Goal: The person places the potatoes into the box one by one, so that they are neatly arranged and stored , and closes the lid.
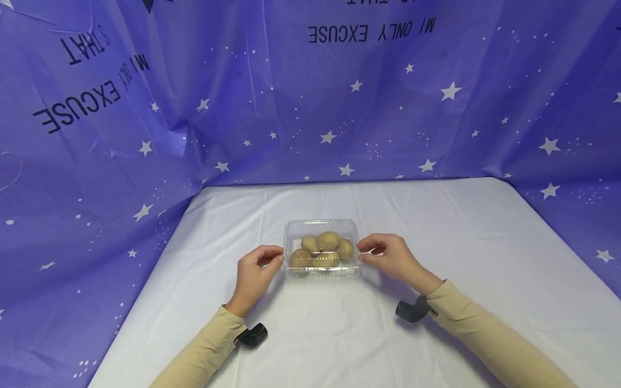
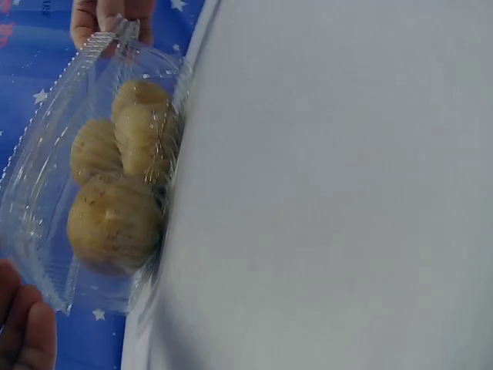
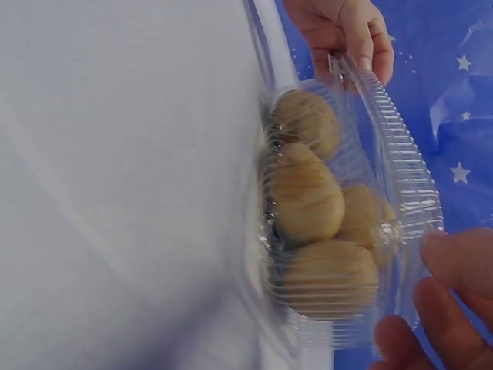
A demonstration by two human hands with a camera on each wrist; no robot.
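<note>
A clear plastic clamshell box (image 1: 322, 222) stands on the white cloth, its ribbed walls showing in both wrist views. Inside lie several yellow-brown potatoes (image 1: 328, 241), seen through the plastic. My left hand (image 1: 254, 275) pinches the rim at the box's left side between thumb and fingers. On the opposite side, my right hand (image 1: 394, 257) pinches the right rim in the same way. The left wrist view shows the right hand's fingers (image 2: 110, 15) on the far rim, and the right wrist view shows the left hand (image 3: 350, 31) there. The lid lies over the potatoes.
A white cloth (image 1: 315, 334) with creases covers the table. Behind and at the sides hangs a purple-blue curtain (image 1: 301, 108) with stars and lettering. Black wrist cameras (image 1: 412, 310) stick out below both beige sleeves (image 1: 485, 328).
</note>
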